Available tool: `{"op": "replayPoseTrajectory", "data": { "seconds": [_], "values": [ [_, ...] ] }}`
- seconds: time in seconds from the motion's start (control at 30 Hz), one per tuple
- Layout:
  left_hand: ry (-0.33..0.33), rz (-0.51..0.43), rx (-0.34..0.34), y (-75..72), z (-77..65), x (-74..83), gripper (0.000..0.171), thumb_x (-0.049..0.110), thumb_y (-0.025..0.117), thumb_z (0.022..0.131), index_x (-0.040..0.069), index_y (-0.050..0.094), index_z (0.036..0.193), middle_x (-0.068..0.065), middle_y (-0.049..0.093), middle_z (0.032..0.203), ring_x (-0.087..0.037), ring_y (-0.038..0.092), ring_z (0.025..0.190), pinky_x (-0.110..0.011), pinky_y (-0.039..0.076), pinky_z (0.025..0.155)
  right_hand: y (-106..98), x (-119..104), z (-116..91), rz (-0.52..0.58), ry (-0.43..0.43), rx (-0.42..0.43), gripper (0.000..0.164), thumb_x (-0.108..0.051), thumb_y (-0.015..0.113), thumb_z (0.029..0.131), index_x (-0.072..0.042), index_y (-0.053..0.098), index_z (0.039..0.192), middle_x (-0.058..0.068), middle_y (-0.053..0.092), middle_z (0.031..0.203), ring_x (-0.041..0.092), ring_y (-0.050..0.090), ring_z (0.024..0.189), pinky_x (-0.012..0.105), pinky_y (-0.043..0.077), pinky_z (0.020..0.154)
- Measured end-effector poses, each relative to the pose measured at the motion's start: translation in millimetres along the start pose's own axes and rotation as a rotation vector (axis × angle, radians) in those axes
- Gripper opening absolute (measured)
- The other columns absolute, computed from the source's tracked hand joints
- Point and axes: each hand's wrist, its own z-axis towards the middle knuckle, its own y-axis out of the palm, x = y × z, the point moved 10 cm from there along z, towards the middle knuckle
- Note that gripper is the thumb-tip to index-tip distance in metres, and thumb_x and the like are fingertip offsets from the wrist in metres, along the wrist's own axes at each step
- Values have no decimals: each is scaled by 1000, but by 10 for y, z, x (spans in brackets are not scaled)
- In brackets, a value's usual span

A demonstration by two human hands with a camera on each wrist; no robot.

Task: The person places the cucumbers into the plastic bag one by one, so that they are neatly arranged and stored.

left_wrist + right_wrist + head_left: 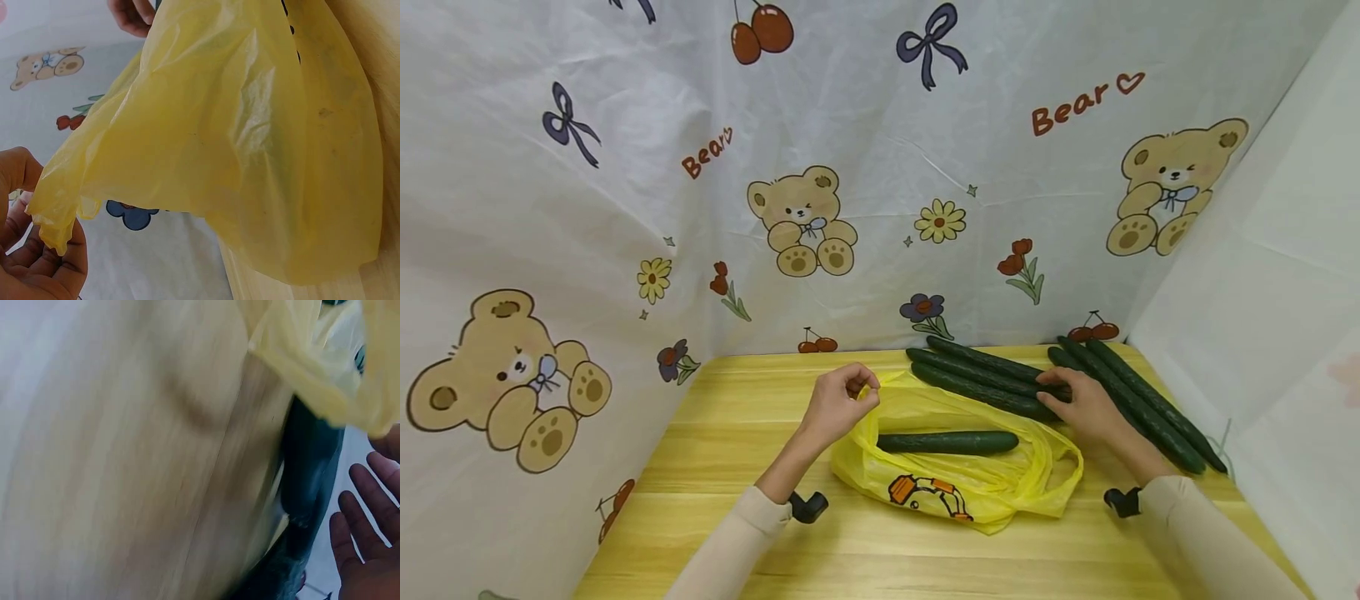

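Note:
My left hand [841, 404] pinches the left edge of a yellow plastic bag [857, 467], lifting that side; the left wrist view shows the gathered plastic [59, 225] between thumb and fingers. Inside the bag's mouth lies one dark green cucumber [951, 442]. Behind the bag, three cucumbers [970, 385] lie side by side on the table. Over their right ends is my right hand [1084, 406], thumb and fingers apart. In the right wrist view its fingers [369, 500] are spread beside the bag and a cucumber [309, 456], gripping nothing; that view is blurred.
Several more cucumbers [1150, 408] lie slanted at the table's right side. The wood-grain table [865, 558] meets a white bear-print cloth [880, 292] at the back and left, and a white cloth wall [1270, 333] at the right. The bag's right loop handle [1078, 475] hangs near my right wrist.

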Motion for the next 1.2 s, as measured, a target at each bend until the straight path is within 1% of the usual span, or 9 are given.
{"op": "replayPoseTrajectory", "data": {
  "seconds": [0.17,0.37,0.53,0.7,0.8,0.9,0.97,1.07,1.2],
  "values": [
    [3,-3,-4,2,-15,-16,6,12,75,95,10,77,101,5,65,79,-16,51,69,-27,43,68,-14,95,57,32,39,0,38,-31,70,107,-7,67,137,23,67,141,49,62,129,69,49,107],
    [-10,4,-13,26,-37,-54,6,13,76,95,10,77,101,5,63,77,-14,50,69,-26,43,69,57,148,181,37,55,-23,43,-33,70,107,-7,64,140,24,66,143,49,59,133,68,47,112],
    [-16,10,-26,51,-44,-81,6,13,75,96,12,77,101,6,63,78,-13,50,70,-27,44,70,133,235,312,14,70,-48,45,-32,69,107,-5,62,142,26,64,145,52,59,134,70,47,110],
    [-5,19,-18,36,-37,-82,6,14,75,95,13,77,101,7,63,77,-11,49,69,-26,44,69,198,305,407,24,69,-72,46,-30,66,109,-2,60,146,27,63,146,52,59,133,70,46,110],
    [-3,18,-16,32,-37,-82,6,13,76,94,12,77,100,7,63,77,-9,49,68,-26,44,68,201,366,423,26,91,-58,44,-29,64,110,-2,61,145,29,64,144,52,60,131,70,47,108],
    [-5,11,-18,33,-33,-83,6,13,76,94,12,77,100,6,64,77,-9,49,68,-26,44,68,199,415,420,21,116,-48,44,-32,64,110,-3,62,144,29,64,144,54,60,130,71,47,107],
    [-6,3,-15,27,-27,-75,7,12,76,94,10,77,101,5,64,78,-10,49,68,-26,44,68,208,424,420,17,120,-58,46,-35,64,110,-4,63,144,29,63,145,55,58,132,73,45,109],
    [-5,-1,-11,20,-14,-57,6,11,76,95,12,77,100,6,65,79,-11,50,69,-26,44,68,214,416,437,10,110,-72,46,-36,63,110,-5,62,145,30,62,147,57,55,135,75,42,111],
    [-4,-2,-9,19,-6,-46,6,12,75,95,12,77,100,6,65,79,-10,50,69,-26,45,68,208,401,459,-21,98,-78,43,-31,61,111,-2,62,143,32,62,146,58,54,135,75,42,111]
  ]
}}
